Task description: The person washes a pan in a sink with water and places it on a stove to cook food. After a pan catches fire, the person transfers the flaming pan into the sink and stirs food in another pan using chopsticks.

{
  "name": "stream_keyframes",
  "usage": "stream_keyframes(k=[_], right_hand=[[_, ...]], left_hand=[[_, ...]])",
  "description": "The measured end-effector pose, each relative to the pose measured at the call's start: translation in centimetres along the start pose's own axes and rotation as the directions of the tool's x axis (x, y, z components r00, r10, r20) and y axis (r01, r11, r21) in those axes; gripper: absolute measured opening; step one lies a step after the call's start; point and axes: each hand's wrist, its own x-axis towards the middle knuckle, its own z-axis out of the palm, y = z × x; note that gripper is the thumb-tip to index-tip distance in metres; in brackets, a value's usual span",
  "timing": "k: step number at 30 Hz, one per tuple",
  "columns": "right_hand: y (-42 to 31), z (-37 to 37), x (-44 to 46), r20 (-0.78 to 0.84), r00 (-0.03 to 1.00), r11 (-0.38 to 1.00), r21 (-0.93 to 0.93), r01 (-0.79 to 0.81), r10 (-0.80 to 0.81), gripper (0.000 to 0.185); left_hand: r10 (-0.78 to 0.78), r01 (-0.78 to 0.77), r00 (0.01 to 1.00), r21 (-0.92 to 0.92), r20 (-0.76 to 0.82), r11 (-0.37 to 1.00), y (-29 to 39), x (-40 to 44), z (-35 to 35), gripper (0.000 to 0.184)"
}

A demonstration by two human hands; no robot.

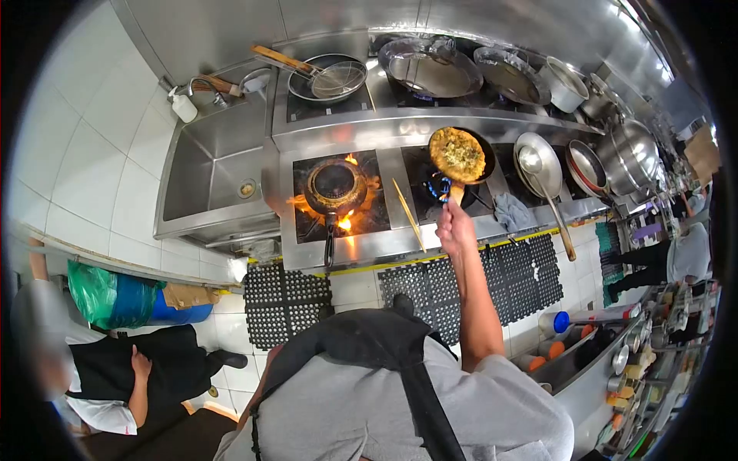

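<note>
My right hand [455,227] is closed around the handle of a dark frying pan [487,144]. The pan is over a burner whose blue flame [438,187] shows beside the handle. In it lies a round, browned omelette-like cake [457,154] with darker bits on top. Left of my right hand, a pair of long wooden chopsticks [407,211] rests across the stove's front ledge. A grey cloth [513,213] lies just right of my wrist. My left hand does not show; that arm is hidden by my body.
Orange flames surround a blackened pan [336,184] on the left burner. A steel pan [547,165] with a ladle [565,223] sits right. Woks [430,67] line the back shelf. A sink [207,177] is left. One person [146,376] stands lower left, another [684,253] far right.
</note>
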Motion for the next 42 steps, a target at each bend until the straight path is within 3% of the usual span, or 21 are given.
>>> stream_keyframes(k=[3,7,11,14,25,29,31,33,34,35,36,37,40,42], right_hand=[[-0.5,0.9,2.0,-0.062,0.998,0.999,-0.031,0.018,-0.019,0.026],[-0.5,-0.8,-1.0,0.019,0.995,0.974,-0.207,-0.090,0.096,0.026],[0.3,1.7,2.0,0.001,0.993,0.986,-0.121,-0.114,0.115,0.027],[1.6,1.9,1.5,0.084,0.977,0.972,-0.144,-0.184,0.197,0.026],[4.5,7.0,0.5,0.238,0.940,0.963,-0.175,-0.206,0.244,0.026],[4.4,9.6,-1.3,0.236,0.897,0.899,-0.332,-0.287,0.373,0.026],[6.4,13.2,0.0,0.305,0.881,0.914,-0.301,-0.272,0.363,0.026],[8.3,17.5,0.5,0.361,0.856,0.914,-0.308,-0.264,0.369,0.026],[8.7,18.7,0.4,0.384,0.823,0.893,-0.338,-0.297,0.419,0.026],[8.9,19.3,0.4,0.404,0.787,0.871,-0.369,-0.325,0.465,0.025],[9.2,20.1,0.3,0.422,0.749,0.846,-0.402,-0.350,0.510,0.025],[9.2,21.3,-0.5,0.435,0.733,0.836,-0.430,-0.342,0.523,0.024],[12.3,26.7,1.5,0.425,0.715,0.814,-0.450,-0.366,0.556,0.025],[15.5,30.8,5.0,0.457,0.682,0.806,-0.469,-0.361,0.571,0.027]], left_hand=[[-0.016,0.014,1.000,-0.148,-0.013,0.989,3.1,0.2,1.1,0.038],[-0.045,0.030,0.997,-0.260,-0.055,0.965,5.2,-1.3,2.4,0.039],[-0.072,0.054,0.995,-0.225,-0.071,0.973,3.1,-3.9,4.5,0.039],[-0.077,0.062,0.994,-0.178,-0.077,0.982,1.0,-5.4,5.7,0.039],[-0.047,0.038,0.997,-0.164,-0.056,0.986,-0.8,-5.2,6.7,0.040],[0.027,-0.047,0.989,-0.135,-0.142,0.990,-0.9,-4.7,6.8,0.040],[0.140,-0.150,0.963,-0.024,-0.232,0.988,-0.9,-4.6,7.0,0.040],[0.347,-0.290,0.862,0.201,-0.369,0.936,-0.3,-4.5,6.7,0.040],[0.364,-0.311,0.820,0.189,-0.443,0.931,0.3,-4.5,6.6,0.040],[0.091,-0.239,0.904,-0.315,-0.417,0.918,2.7,-5.5,6.0,0.040],[-0.199,-0.015,0.950,-0.670,-0.242,0.742,7.2,-7.4,2.3,0.038],[-0.467,0.170,0.884,-0.902,-0.039,0.397,14.0,-10.2,-3.0,0.036],[-0.495,0.150,0.868,-0.926,-0.044,0.346,11.7,-10.6,-1.7,0.035],[-0.460,0.197,0.885,-0.846,-0.063,0.495,9.7,-11.6,-0.3,0.034]])
